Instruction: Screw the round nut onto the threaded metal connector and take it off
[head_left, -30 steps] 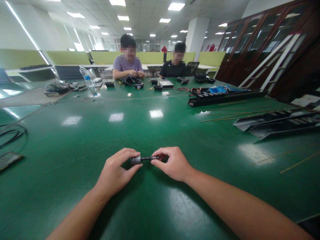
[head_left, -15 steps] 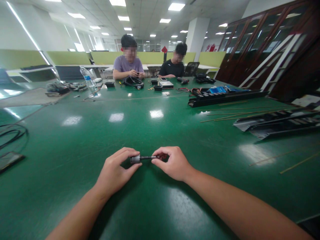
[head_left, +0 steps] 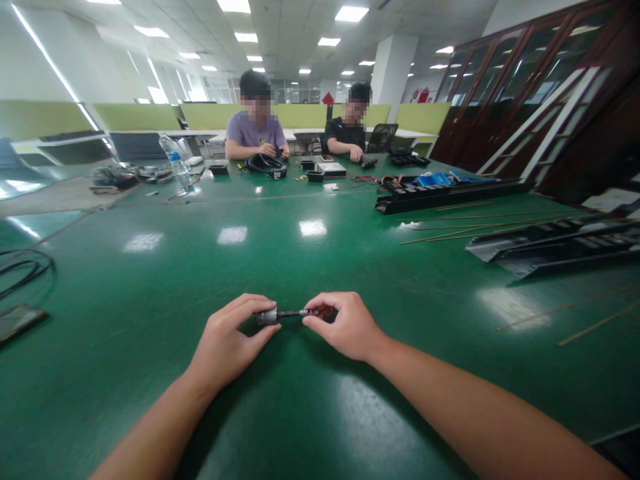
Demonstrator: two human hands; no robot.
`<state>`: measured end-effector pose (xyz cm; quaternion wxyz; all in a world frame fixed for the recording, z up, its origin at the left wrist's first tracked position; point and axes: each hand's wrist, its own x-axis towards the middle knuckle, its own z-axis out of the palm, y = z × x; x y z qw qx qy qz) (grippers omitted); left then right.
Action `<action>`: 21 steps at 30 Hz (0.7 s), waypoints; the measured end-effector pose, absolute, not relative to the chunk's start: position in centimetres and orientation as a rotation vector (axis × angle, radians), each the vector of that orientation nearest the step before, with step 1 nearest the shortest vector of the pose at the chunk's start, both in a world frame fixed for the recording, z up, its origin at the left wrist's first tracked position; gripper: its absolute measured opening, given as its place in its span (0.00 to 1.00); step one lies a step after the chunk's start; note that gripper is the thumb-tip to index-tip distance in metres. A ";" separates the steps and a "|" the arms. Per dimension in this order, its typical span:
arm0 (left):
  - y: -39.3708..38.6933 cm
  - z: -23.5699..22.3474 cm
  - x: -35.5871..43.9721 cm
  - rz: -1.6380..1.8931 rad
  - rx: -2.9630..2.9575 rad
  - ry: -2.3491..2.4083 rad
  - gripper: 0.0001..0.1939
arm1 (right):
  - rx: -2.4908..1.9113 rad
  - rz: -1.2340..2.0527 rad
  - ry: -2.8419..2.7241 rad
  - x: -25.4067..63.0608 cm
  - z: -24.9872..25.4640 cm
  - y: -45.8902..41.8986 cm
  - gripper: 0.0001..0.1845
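Between the thumb and fingers of my left hand [head_left: 227,343] is a small grey-and-black cylinder [head_left: 268,317], which looks like a little motor. A thin dark cable [head_left: 290,313] runs straight from its right end to my right hand [head_left: 347,327]. The thumb and forefinger of that hand pinch the cable's far end, where reddish-brown bits show inside the curled fingers. What exactly those bits are is too small to tell. Both hands are just above the green tabletop [head_left: 280,260], close to its near side.
Long black metal channels [head_left: 565,247] and thin rods [head_left: 450,235] lie on the right. A black cable coil [head_left: 25,267] and a flat dark device [head_left: 20,321] are at the left. Across the table sit two people [head_left: 256,127], near a water bottle [head_left: 173,157] and small black boxes [head_left: 315,176].
My left hand and the cylinder have shifted very slightly left; my grips look the same. Across the table, the person in black has reached a hand to a dark object on the tabletop.
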<state>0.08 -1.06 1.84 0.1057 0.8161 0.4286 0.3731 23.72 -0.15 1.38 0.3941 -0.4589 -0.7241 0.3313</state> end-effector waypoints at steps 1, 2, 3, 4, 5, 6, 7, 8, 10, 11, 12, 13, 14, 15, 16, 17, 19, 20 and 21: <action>-1.0 1.8 0.1 1.100 2.402 1.263 0.13 | -1.166 0.838 -1.835 23.7 1.4 -0.1 0.06; -1.0 1.8 0.0 1.100 2.399 1.264 0.13 | -1.166 0.838 -1.834 23.8 1.4 -0.1 0.06; -1.0 1.8 0.0 1.103 2.396 1.266 0.13 | -1.166 0.840 -1.833 23.8 1.4 -0.1 0.06; -0.9 1.8 0.0 1.104 2.393 1.268 0.13 | -1.165 0.841 -1.832 23.8 1.4 -0.1 0.06; -0.9 1.8 0.0 1.105 2.390 1.270 0.13 | -1.164 0.843 -1.832 23.8 1.3 -0.1 0.06; -0.9 1.8 0.0 1.105 2.388 1.272 0.13 | -1.164 0.844 -1.832 23.8 1.3 -0.1 0.06; -0.9 1.8 0.0 1.104 2.385 1.273 0.13 | -1.163 0.845 -1.830 23.8 1.3 -0.1 0.06; -0.9 1.8 0.0 1.103 2.384 1.273 0.13 | -1.163 0.846 -1.828 23.8 1.3 -0.1 0.06; -0.9 1.8 0.0 1.103 2.385 1.269 0.13 | -1.164 0.848 -1.825 23.8 1.3 -0.1 0.06; -0.9 1.8 -0.1 1.102 2.385 1.268 0.13 | -1.165 0.848 -1.822 23.8 1.3 -0.1 0.06; -0.9 1.8 -0.1 1.100 2.386 1.267 0.13 | -1.167 0.850 -1.820 23.8 1.3 -0.1 0.06; -1.0 1.9 -0.1 1.096 2.386 1.267 0.13 | -1.168 0.851 -1.818 23.8 1.3 -0.1 0.06; -1.0 1.9 -0.1 1.090 2.385 1.269 0.13 | -1.171 0.854 -1.814 23.8 1.3 -0.1 0.06; -1.0 1.9 -0.1 1.082 2.382 1.273 0.13 | -1.173 0.856 -1.811 23.8 1.3 -0.1 0.06; -1.0 1.9 -0.1 1.073 2.379 1.276 0.13 | -1.175 0.858 -1.809 23.8 1.3 -0.2 0.06; -1.0 1.9 -0.1 1.064 2.375 1.280 0.13 | -1.177 0.860 -1.807 23.7 1.3 -0.2 0.06; -1.0 1.9 -0.2 1.056 2.365 1.306 0.13 | -1.184 0.858 -1.801 23.7 1.3 -0.1 0.06; -0.9 1.9 -0.3 1.063 2.360 1.337 0.13 | -1.189 0.852 -1.794 23.7 1.3 -0.1 0.06; -0.9 2.0 -0.4 1.077 2.355 1.386 0.13 | -1.195 0.849 -1.787 23.8 1.3 -0.1 0.07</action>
